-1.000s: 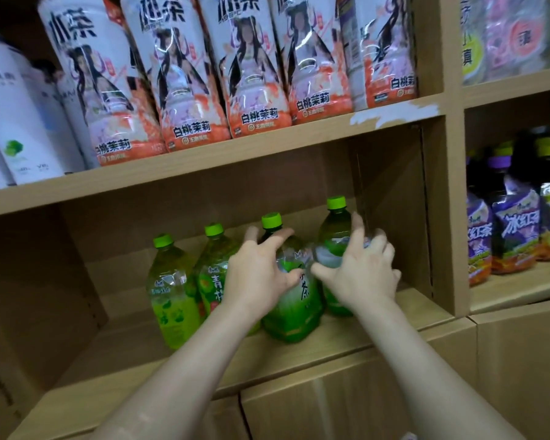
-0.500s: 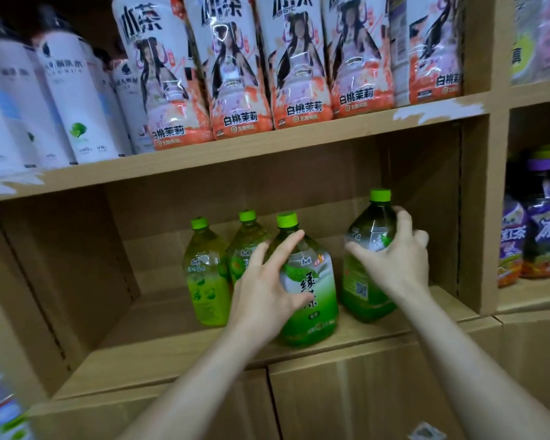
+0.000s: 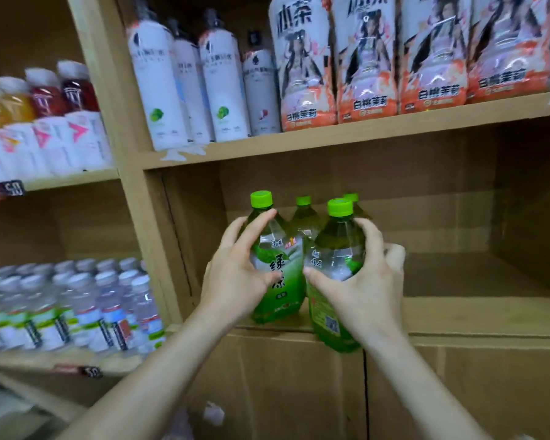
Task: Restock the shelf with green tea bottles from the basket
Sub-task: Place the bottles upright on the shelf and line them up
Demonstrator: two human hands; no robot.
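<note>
Two green tea bottles with bright green caps stand side by side at the front of the wooden shelf (image 3: 477,315). My left hand (image 3: 235,277) wraps the left green tea bottle (image 3: 281,281), whose label faces me. My right hand (image 3: 369,287) grips the right green tea bottle (image 3: 334,246), whose base hangs over the shelf's front edge. Two more green tea bottles (image 3: 303,214) stand behind them, mostly hidden. The basket is out of view.
The shelf compartment right of the bottles shows bare board. Above sit white bottles (image 3: 159,87) and pink-orange tea bottles (image 3: 305,68). The left bay holds water bottles (image 3: 86,306) below and red and orange drinks (image 3: 45,100) above. Cardboard panels (image 3: 299,385) close the space below.
The view has swung left. My right hand brought its bottle leftwards and forward, up against the one in my left hand; both hands have closed around their bottles.
</note>
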